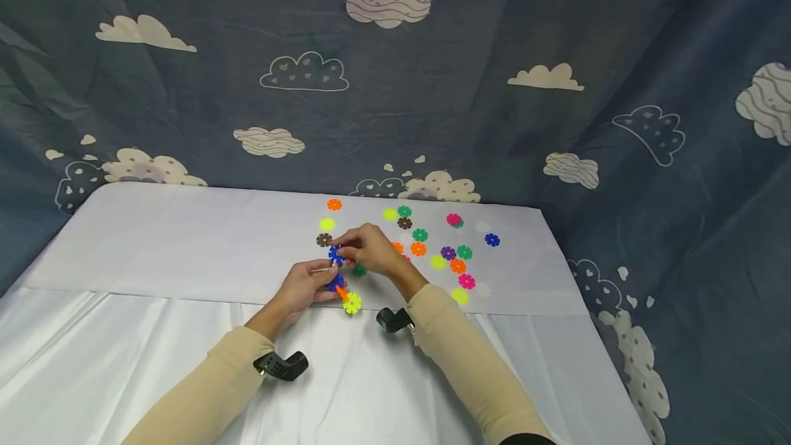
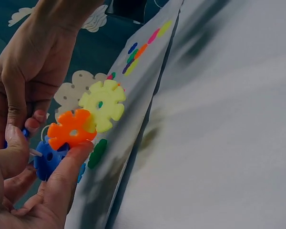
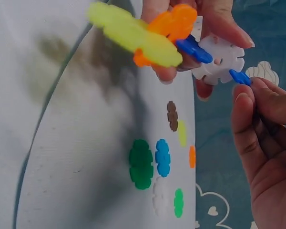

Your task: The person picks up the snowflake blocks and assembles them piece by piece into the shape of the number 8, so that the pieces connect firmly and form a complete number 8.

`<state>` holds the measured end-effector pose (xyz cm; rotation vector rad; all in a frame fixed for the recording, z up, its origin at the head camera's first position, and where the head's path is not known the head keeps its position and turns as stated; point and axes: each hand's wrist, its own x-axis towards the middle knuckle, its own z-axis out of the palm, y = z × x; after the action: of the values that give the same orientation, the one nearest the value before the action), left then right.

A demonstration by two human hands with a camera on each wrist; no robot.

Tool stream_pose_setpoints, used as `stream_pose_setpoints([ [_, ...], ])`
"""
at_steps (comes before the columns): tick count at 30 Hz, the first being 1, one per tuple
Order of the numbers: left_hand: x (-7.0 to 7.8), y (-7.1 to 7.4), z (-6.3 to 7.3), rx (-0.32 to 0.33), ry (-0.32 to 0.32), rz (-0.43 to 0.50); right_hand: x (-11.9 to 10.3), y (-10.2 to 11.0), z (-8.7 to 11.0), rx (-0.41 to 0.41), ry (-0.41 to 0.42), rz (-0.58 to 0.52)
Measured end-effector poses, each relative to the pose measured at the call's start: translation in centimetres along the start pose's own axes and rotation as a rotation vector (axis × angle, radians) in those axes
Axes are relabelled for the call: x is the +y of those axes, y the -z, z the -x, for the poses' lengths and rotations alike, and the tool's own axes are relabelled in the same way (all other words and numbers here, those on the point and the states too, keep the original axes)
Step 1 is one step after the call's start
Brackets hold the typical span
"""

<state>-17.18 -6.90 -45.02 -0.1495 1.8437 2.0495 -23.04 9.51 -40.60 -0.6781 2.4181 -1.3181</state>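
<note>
My left hand [image 1: 303,285] grips a chain of notched, flower-shaped plastic discs. At its near end is a yellow disc [image 2: 109,113], slotted into an orange disc [image 2: 62,131], which joins a blue disc [image 2: 46,164]. Beyond these, a white disc [image 3: 221,52] stands crosswise between the left fingers in the right wrist view. My right hand [image 1: 373,250] pinches a second blue disc [image 3: 240,77] between thumb and index finger, right at the edge of the white one. Both hands are held close together over the table, and fingers partly cover the chain.
Loose discs lie scattered on the white table [image 1: 185,239], mostly to the right of the hands: a purple disc [image 1: 448,253], a pink disc [image 1: 467,281], a blue disc [image 1: 492,240] and several others. A brown disc [image 1: 324,240] lies just beyond the hands. A dark cloud-patterned curtain [image 1: 432,108] hangs behind.
</note>
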Motion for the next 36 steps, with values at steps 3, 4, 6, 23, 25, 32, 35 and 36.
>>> stream_pose_setpoints([
  [3,-0.3,0.0,0.1,-0.005,-0.001,0.008,0.1,-0.1,0.0,-0.016,-0.019,0.018],
  [4,-0.3,0.0,0.1,-0.006,-0.007,0.01,0.1,-0.1,0.0,-0.026,-0.018,0.027],
  [6,-0.5,0.0,0.1,-0.008,-0.012,0.013,0.0,0.0,-0.1,-0.05,-0.013,0.047],
  [23,0.4,-0.5,0.2,-0.023,0.004,0.051,0.6,0.8,0.5,0.048,-0.029,-0.166],
  [25,0.3,-0.4,0.3,-0.008,-0.014,0.048,0.7,0.7,0.5,0.045,-0.027,-0.156],
  [32,0.4,0.2,0.4,0.047,-0.13,0.063,0.6,0.4,0.6,0.028,0.0,-0.112],
  [35,0.3,0.3,0.5,0.077,-0.147,0.051,0.6,0.4,0.9,0.029,0.014,-0.063],
  [36,0.3,0.3,0.6,0.094,-0.147,0.05,0.6,0.6,1.1,0.035,0.02,-0.032],
])
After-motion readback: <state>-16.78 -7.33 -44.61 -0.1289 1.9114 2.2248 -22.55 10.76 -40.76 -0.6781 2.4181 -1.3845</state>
